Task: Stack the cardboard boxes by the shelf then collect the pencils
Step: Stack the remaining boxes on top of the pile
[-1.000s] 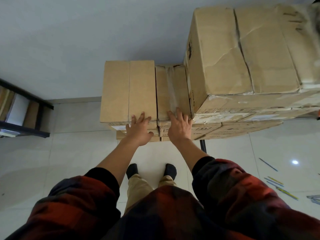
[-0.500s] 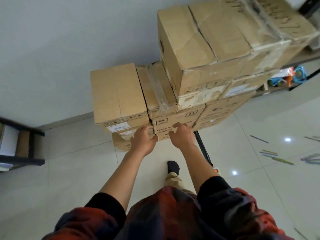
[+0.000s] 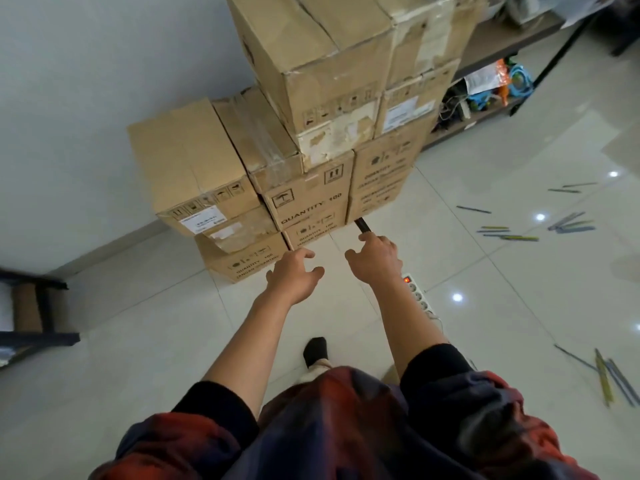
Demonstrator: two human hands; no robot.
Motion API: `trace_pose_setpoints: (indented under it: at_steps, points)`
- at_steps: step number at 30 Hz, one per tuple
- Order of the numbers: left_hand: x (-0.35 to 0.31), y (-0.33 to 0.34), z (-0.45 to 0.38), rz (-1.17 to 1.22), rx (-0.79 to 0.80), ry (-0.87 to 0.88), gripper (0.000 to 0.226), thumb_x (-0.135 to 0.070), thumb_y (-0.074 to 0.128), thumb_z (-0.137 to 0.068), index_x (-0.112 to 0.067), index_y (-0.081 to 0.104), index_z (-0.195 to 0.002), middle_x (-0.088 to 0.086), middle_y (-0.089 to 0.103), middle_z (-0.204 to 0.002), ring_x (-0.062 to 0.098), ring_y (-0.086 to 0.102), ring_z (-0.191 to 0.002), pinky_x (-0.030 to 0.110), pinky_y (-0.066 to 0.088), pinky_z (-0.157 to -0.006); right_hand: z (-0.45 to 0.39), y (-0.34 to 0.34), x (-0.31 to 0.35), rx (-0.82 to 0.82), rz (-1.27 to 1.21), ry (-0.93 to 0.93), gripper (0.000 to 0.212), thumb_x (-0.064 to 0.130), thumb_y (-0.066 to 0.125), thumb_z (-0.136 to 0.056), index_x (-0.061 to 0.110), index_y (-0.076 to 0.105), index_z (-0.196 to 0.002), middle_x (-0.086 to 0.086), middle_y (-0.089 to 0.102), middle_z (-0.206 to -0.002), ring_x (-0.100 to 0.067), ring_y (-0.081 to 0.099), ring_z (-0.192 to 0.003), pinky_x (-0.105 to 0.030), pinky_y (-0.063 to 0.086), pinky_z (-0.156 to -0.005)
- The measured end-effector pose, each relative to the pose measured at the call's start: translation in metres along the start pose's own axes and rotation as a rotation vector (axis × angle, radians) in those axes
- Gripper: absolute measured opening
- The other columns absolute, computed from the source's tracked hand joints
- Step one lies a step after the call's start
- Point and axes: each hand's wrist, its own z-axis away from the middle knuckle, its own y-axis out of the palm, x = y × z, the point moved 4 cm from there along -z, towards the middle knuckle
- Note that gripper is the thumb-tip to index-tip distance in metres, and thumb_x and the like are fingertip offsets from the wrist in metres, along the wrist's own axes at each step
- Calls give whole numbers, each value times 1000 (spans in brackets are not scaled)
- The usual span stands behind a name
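White floor tiles show between the stacked cardboard boxes and both hands, left hand and right hand, now withdrawn, fingers loosely curled, empty; pencils come next.

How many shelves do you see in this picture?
2. One shelf stands right of the boxes, at the top right. The other shelf is at the left edge, only partly in view.
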Motion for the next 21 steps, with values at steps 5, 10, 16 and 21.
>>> trace_pose_setpoints:
  at_steps: [5, 10, 16, 21]
  points:
    - [-42, 53, 26, -89, 44, 46, 45, -39, 59, -92, -25, 50, -134, 1, 47, -143, 25, 48, -127, 49, 34, -109, 16, -24, -67, -7, -20, 45, 56, 37, 53, -93, 20, 40, -145, -9, 42, -145, -30, 31, -135, -50, 34, -107]
    - [-108, 133, 56, -134, 85, 70, 45, -40, 57, -93, -26, 49, -135, 2, 47, -141, 26, 50, -123, 48, 37, -107, 34, -67, -168, -18, -61, 94, 54, 37, 54, -93, 21, 41, -144, -9, 42, -143, -30, 32, -135, -48, 33, -105]
    - [-181, 244, 91, -177, 173, 127, 45, -40, 57, -93, -25, 49, -135, 3, 44, -142, 27, 48, -125, 48, 35, -108, 40, -121, -293, -42, -111, 185, 54, 39, 54, -94, 22, 41, -144, -10, 40, -146, -32, 31, -136, -46, 32, -105]
    - [-226, 311, 107, -199, 213, 142, 43, -39, 59, -92, -25, 51, -132, 3, 46, -140, 27, 49, -123, 45, 37, -106, 39, -161, -372, -67, -150, 237, 53, 36, 54, -94, 21, 42, -144, -11, 41, -144, -33, 34, -134, -46, 34, -105]
